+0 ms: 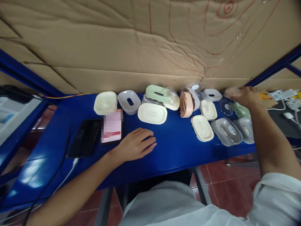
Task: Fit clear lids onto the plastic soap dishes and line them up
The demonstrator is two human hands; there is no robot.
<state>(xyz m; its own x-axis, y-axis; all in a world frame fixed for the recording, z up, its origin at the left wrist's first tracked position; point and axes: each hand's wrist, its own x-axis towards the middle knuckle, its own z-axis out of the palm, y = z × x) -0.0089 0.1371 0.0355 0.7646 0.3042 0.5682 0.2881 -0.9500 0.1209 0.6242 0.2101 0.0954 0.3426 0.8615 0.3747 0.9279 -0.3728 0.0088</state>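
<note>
— Under the right hand (240, 95), what's that?
— A green dish (242, 110), just below its curled, blurred fingers; whether it grips anything I cannot tell.
— And the left hand (137, 144)?
— Flat, empty on the blue surface (176, 147), a white lid (152, 113) just beyond, phone (112, 126) beside.

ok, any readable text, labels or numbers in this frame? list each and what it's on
None legible.
Phone with lit screen: pixelated, unreadable.
Round stickers on the clear lids: too small to read.
Red pen marks on the cardboard: curves and rings, no letters.
Dark phone: screen off.
</note>
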